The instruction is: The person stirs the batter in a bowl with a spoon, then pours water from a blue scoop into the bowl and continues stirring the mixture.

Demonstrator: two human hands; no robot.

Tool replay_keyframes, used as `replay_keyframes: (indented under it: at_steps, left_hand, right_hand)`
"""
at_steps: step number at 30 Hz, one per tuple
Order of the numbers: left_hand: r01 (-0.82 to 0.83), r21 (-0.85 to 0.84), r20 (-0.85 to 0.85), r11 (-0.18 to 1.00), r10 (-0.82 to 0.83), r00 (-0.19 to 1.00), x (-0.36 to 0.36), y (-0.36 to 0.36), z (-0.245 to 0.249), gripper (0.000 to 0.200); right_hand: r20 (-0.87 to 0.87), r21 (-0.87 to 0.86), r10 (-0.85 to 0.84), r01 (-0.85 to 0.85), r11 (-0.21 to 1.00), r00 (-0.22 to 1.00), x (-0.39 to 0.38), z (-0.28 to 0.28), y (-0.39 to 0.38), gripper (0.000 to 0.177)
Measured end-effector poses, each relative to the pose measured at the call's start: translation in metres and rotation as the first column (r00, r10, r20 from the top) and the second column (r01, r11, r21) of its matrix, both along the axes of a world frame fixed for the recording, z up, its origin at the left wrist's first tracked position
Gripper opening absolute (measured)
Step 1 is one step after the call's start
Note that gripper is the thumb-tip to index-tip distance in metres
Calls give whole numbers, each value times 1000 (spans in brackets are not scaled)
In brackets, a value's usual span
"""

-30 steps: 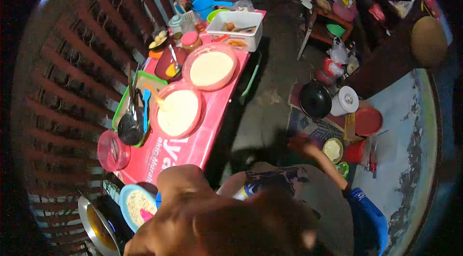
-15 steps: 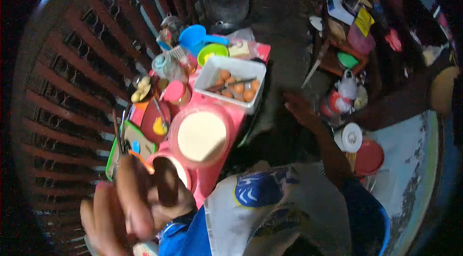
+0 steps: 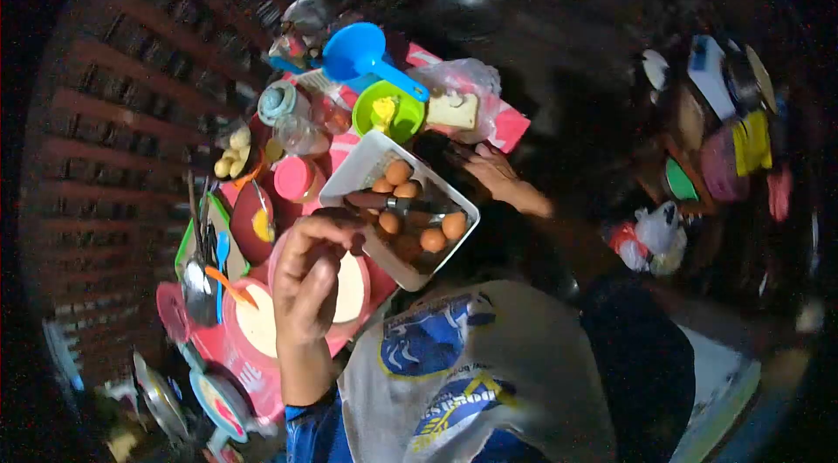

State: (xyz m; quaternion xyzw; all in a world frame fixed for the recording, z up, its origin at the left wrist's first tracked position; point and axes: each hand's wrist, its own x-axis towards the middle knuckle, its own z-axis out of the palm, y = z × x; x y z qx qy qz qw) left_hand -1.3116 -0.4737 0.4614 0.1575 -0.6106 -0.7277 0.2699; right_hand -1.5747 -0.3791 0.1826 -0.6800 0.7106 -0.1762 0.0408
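Note:
My left hand (image 3: pixel 305 280) is raised above a pink bowl (image 3: pixel 352 284) of pale cream mixture. Its fingers are loosely bent, the thumb stands apart, and I see nothing held. My right hand (image 3: pixel 493 173) reaches to the table's right edge with fingers stretched out, beside a dark patch I cannot make out. Between my hands sits a white rectangular tray (image 3: pixel 345 184), turned at an angle. Several brown eggs (image 3: pixel 432 240) and a knife with a brown handle (image 3: pixel 371 200) lie in it. A wrapped pale block (image 3: pixel 452 111) and a green bowl (image 3: pixel 410 123) with something yellow are just beyond.
A blue long-handled scoop (image 3: pixel 358 53) rests at the back. At the left are a pink-lidded jar (image 3: pixel 294 178), a brown plate (image 3: pixel 250 223) and a smaller bowl of pale mixture (image 3: pixel 257 323). Plastic bags (image 3: pixel 659 236) and a cluttered stand are at the right.
My left hand has risen and moved right from the lower left. My right hand has come in to the table edge by the tray. The view has turned and come closer to the table.

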Motion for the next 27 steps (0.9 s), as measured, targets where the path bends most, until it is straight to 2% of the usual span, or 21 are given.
replay_keyframes:
  at_steps: [1, 2, 3, 4, 5, 7, 8, 11, 14, 15, 17, 19, 21, 23, 24, 25, 26, 27]
  left_hand:
    - [-34, -8, 99, 999, 35, 994, -10, 3, -1, 35]
    - [-77, -48, 168, 996, 84, 982, -22, 5, -7, 33]
    - [-80, -23, 212, 997, 83, 974, -41, 10, -2, 29]
    - [-86, -12, 347, 996, 85, 934, -55, 11, -4, 26]
    - [-97, 5, 477, 995, 83, 875, -67, 13, -8, 23]
    - [0, 4, 528, 1000, -2, 849, -83, 19, -29, 19]
    - [69, -177, 500, 982, 29, 865, -92, 23, -30, 19]
    - [101, 53, 596, 993, -112, 795, -94, 31, -43, 22]
    - [-8, 109, 658, 994, -66, 750, -94, 33, -53, 22]
    - [-36, 105, 661, 994, -42, 749, -93, 35, -57, 22]
    - [-33, -26, 563, 999, 42, 826, -96, 41, -66, 23]
    - [-70, -45, 541, 997, 83, 837, -90, 49, -70, 22]
    - [1, -2, 582, 1000, 1, 813, -81, 52, -67, 23]
    - [-22, -81, 588, 996, 66, 806, -67, 52, -59, 23]
    - [-91, -33, 561, 995, 93, 823, -58, 56, -61, 23]
    - [-152, 22, 535, 988, 117, 837, -48, 59, -60, 24]
    - [-194, 82, 561, 978, 116, 820, -38, 61, -62, 24]
    - [-219, 76, 563, 973, 139, 815, -31, 63, -61, 24]
  right_hand:
    - [61, 27, 8, -10, 1000, 998, -4, -28, -6, 49]
    - [80, 27, 47, -49, 998, 996, -8, -29, -12, 49]
    - [129, -117, 21, -5, 993, 991, -11, -23, -17, 41]
    - [191, -244, 1, 47, 969, 982, -11, -19, -18, 33]
    - [224, -230, 14, 39, 972, 974, -12, -15, -17, 32]
    - [252, -113, 62, -34, 993, 966, -16, -6, -17, 28]
    - [263, -63, 82, -68, 996, 961, -20, -2, -14, 27]
    - [283, 27, 125, -138, 990, 951, -28, 7, -10, 22]
    - [247, 55, 126, -144, 988, 961, -22, 10, -24, 18]
    - [227, 48, 119, -133, 990, 966, -18, 9, -34, 17]
    - [187, 32, 116, -124, 992, 975, -11, 6, -55, 15]
    - [160, -19, 67, -65, 998, 985, -6, -4, -70, 3]
    - [244, 220, 35, -90, 971, 969, -5, 22, -71, 11]
    - [187, -71, 159, -148, 986, 969, 1, 9, -55, 21]
    - [257, 214, 16, -73, 974, 966, 4, 14, -48, 29]
    - [271, 493, -145, -8, 870, 952, 6, 20, -40, 36]
    - [208, 237, -10, -41, 971, 978, -4, -20, -33, 30]
    - [218, 115, 3, -29, 993, 976, -3, -21, -42, 24]
